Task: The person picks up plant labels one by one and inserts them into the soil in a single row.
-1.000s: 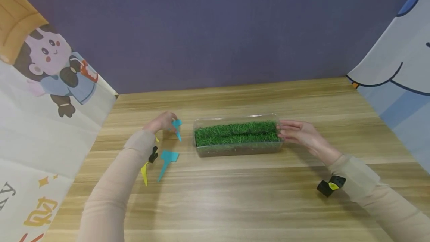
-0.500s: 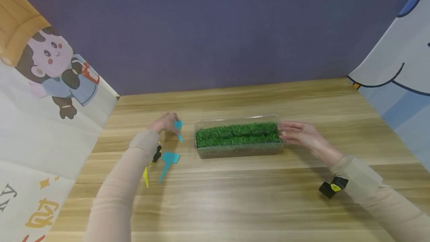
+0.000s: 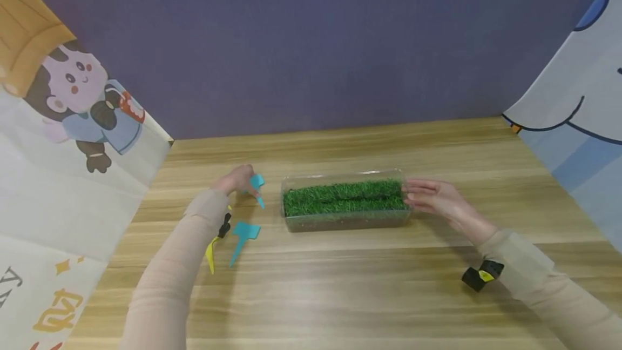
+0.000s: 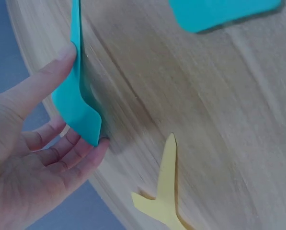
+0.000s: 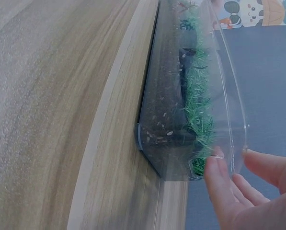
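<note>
Left of the frame's centre, the left hand (image 3: 237,179) grasps a held turquoise marker (image 4: 80,117), smooth, with a broad head and a narrow stem, thumb on the stem and fingers behind the head, while a second turquoise marker (image 3: 245,231) and a yellow marker (image 3: 210,257) lie lower in the frame. At mid-frame, a long clear box (image 3: 347,224) with two green rows of grass (image 3: 345,199) sits on the wooden bench (image 3: 340,296), the right hand (image 3: 434,199) pinching its right end. A strip of wood separates held marker and box, and another runs behind the box to the bench's back edge at the purple wall (image 3: 311,47).
</note>
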`<state>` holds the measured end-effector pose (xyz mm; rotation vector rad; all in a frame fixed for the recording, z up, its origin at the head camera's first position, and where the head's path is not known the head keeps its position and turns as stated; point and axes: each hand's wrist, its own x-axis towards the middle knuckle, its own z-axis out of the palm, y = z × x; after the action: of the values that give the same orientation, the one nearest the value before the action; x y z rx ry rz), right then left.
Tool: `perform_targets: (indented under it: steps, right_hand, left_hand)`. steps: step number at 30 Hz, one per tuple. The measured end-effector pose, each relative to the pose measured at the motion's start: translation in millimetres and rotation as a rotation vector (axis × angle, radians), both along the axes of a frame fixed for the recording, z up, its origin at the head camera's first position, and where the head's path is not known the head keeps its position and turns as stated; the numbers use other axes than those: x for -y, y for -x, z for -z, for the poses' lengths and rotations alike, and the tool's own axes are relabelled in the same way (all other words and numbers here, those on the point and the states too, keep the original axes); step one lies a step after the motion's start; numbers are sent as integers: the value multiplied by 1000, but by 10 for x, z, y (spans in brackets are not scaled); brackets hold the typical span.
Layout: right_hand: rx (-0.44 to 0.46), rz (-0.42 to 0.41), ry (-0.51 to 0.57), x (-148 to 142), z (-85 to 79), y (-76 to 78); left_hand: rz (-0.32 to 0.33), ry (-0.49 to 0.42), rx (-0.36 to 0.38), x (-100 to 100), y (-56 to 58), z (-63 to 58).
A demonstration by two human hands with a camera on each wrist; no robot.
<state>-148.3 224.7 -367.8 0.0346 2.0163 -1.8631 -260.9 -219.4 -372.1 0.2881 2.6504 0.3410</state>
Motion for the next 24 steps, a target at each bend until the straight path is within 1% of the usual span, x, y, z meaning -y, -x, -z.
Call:
perform_targets:
  steps: [4, 7, 13, 16, 24]
  right_hand:
    - [3, 0, 10, -7, 8, -7]
    - [2, -2, 11, -5, 9, -8]
    - [15, 10, 13, 2, 3, -4]
    - [18, 12, 15, 5, 2, -3]
    - [19, 13, 10, 2, 10, 5]
  left_hand:
    - [-15, -38, -2, 33, -9, -8]
    - [-17, -78, -18, 66, -22, -29]
    - [-3, -132, -66, 109, -41, -108]
    - [16, -168, -98, 114, -45, -151]
    - [33, -278, -116, 158, -39, -230]
